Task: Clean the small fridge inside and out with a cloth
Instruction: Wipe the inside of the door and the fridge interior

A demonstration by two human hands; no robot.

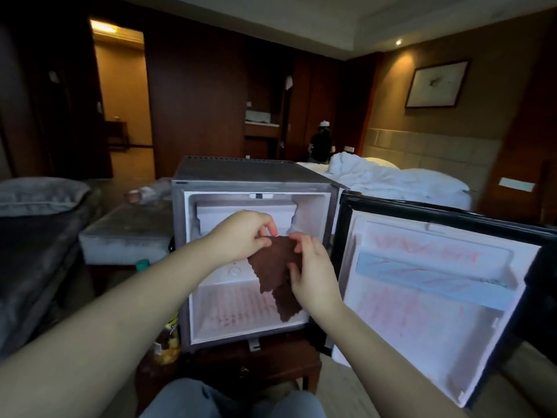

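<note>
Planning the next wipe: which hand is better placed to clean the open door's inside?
Probably right: the right hand, nearer the door, grips the cloth; the left hand only pinches its corner.

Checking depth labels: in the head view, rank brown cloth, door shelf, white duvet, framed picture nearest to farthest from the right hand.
1. brown cloth, held by the right hand
2. door shelf, to its right
3. white duvet, behind the fridge
4. framed picture, far wall

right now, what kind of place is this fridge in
Probably a hotel room: a bed with rumpled white bedding against a padded headboard, a framed picture on the wall, and a small fridge.
</note>
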